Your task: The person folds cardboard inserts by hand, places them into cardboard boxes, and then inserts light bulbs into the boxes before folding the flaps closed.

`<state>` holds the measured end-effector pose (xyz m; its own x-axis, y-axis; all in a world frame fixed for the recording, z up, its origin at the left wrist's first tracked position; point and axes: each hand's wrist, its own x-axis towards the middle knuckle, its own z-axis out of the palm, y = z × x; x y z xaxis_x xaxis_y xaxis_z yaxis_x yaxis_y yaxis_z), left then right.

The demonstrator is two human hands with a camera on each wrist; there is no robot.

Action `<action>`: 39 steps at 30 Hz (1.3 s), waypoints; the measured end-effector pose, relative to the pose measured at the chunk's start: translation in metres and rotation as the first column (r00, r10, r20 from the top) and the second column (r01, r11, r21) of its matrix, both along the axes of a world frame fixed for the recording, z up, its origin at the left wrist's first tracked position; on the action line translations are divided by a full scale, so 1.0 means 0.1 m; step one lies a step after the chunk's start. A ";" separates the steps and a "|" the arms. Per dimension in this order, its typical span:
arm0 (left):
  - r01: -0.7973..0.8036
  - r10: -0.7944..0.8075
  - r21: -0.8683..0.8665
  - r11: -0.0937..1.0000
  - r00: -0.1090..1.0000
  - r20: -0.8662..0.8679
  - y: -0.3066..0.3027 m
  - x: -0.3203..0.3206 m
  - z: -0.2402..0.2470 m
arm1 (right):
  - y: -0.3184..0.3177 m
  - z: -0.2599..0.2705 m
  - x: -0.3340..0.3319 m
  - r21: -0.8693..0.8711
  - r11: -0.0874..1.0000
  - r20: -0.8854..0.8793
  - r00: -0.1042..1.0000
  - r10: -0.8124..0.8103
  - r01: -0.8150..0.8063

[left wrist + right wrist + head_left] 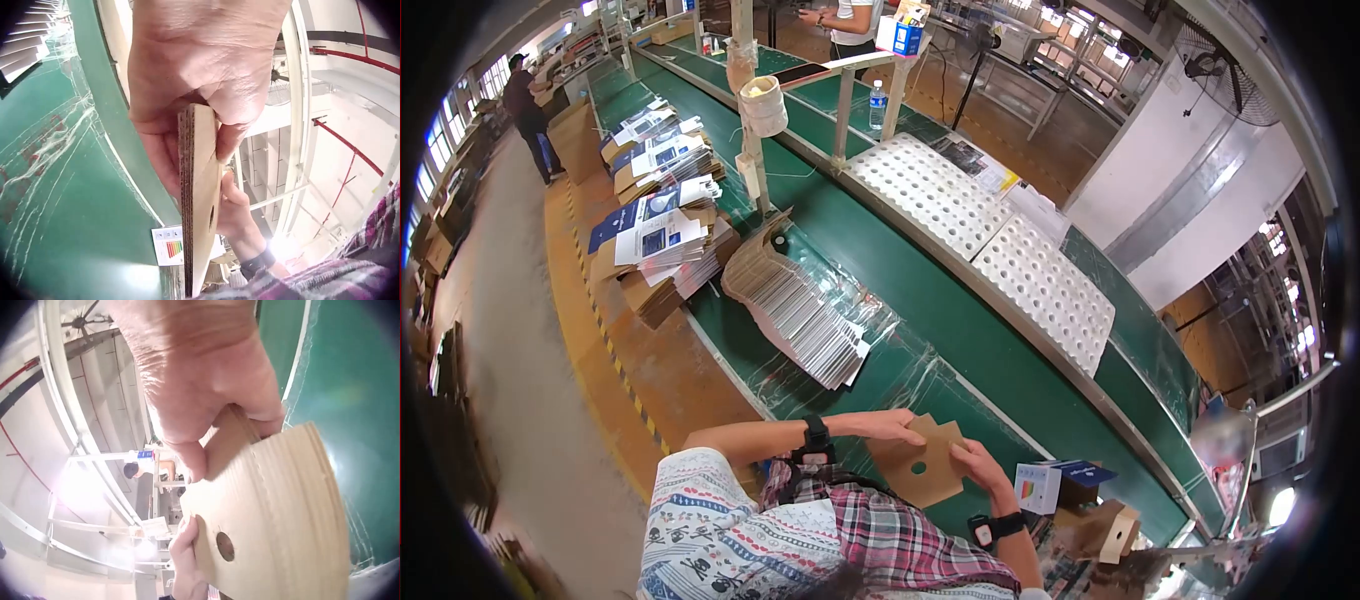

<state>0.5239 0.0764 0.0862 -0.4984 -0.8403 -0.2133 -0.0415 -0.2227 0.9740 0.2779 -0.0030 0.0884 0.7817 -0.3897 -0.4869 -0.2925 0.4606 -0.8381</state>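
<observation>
A brown cardboard insert [935, 460] with a round hole is held between both hands over the green table, close in front of the body. The left hand [892, 427] pinches its far left edge, thumb on the near face. On the opposite side, the right hand [978, 464] grips a corner between thumb and fingers. Seen edge-on in the left wrist view, the cardboard [199, 187] shows several corrugated layers pressed together. Fold lines run across the cardboard [275, 506] in the right wrist view. Both wrists wear black straps.
A fanned stack of cardboard sheets [795, 310] lies ahead on the table. Piles of printed blue-and-white boxes [662, 235] stand farther left. White perforated trays [1045, 290] line the raised rail. A printed box [1040, 487] sits beside the right hand. Two people are in the background.
</observation>
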 end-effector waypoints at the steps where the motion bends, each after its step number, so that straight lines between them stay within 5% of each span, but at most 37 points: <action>1: -0.024 0.025 0.026 0.999 0.999 -0.042 0.02 -0.03 -0.01 | 0.02 0.02 0.03 -0.011 1.000 0.006 1.000 -0.018 0.019; 2: -0.049 0.053 0.050 0.998 0.995 -0.084 0.01 -0.05 -0.04 | 0.04 0.04 0.06 -0.025 0.999 0.011 0.999 -0.035 0.035; 5: -0.211 0.219 0.198 0.957 0.976 -0.017 0.02 -0.19 -0.04 | 0.19 0.11 0.17 -0.655 0.755 -0.155 0.985 -0.081 -0.041; 8: -0.297 0.306 0.306 0.904 0.952 0.020 0.11 -0.29 -0.01 | 0.38 0.18 0.23 -0.812 0.584 -0.144 0.972 -0.185 -0.010; 11: -0.249 0.271 0.284 0.926 0.962 -0.041 0.10 -0.28 -0.22 | 0.40 0.14 0.11 -0.420 0.886 -0.029 0.972 -0.231 0.198; 13: -0.143 0.167 0.249 0.958 0.983 -0.075 0.15 -0.21 0.05 | 0.43 -0.04 0.01 0.121 0.906 0.041 0.910 -0.413 0.406; 15: -0.104 0.119 0.213 0.971 0.991 -0.061 0.17 -0.24 0.10 | 0.41 0.07 -0.02 0.364 0.882 0.108 0.927 -0.360 0.300; 17: -0.088 0.085 0.211 0.973 0.996 0.027 0.20 -0.30 0.32 | 0.44 0.32 -0.04 0.327 0.926 0.074 0.972 -0.223 0.187; 20: -0.131 0.118 0.096 0.987 0.985 0.126 0.24 -0.40 0.37 | 0.43 0.48 -0.11 -0.050 0.998 -0.038 0.999 0.032 -0.034; 23: -0.082 0.085 -0.021 0.996 0.953 0.291 0.20 -0.50 0.49 | 0.59 0.33 -0.09 -0.484 0.875 -0.176 0.981 -0.080 -0.016; 26: -0.082 0.084 -0.021 0.996 0.954 0.288 0.18 -0.57 0.58 | 0.78 0.46 -0.05 -0.444 0.864 -0.096 0.947 -0.308 0.236; 27: -0.072 0.063 0.033 0.997 0.971 0.230 0.16 -0.57 0.60 | 0.79 0.26 -0.09 -0.631 0.737 -0.021 0.944 -0.329 0.243; 30: 0.016 -0.032 0.162 0.987 0.995 0.095 0.10 -0.49 0.61 | 0.79 0.32 -0.17 -0.627 0.761 -0.052 0.965 -0.257 0.169; 32: 0.075 -0.096 0.211 0.975 0.991 0.092 0.08 -0.41 0.65 | 0.87 0.42 -0.18 -0.837 0.520 -0.010 0.945 -0.326 0.171; 33: 0.049 -0.065 0.125 0.991 0.990 0.125 0.10 -0.41 0.56 | 0.92 0.43 -0.17 -0.910 0.386 0.012 0.937 -0.348 0.155; 35: -0.004 0.014 -0.054 0.999 0.985 0.173 0.10 -0.45 0.38 | 0.88 0.22 -0.19 -0.875 0.443 0.018 0.927 -0.375 0.196; 38: 0.054 0.146 -0.224 0.973 0.607 0.781 0.19 -0.81 0.54 | 0.88 0.15 -0.22 -0.815 0.522 0.010 0.906 -0.423 0.253; 39: 0.054 0.167 -0.253 0.966 0.618 0.768 0.18 -0.89 0.60 | 0.86 0.16 -0.25 -0.783 0.555 0.018 0.902 -0.431 0.281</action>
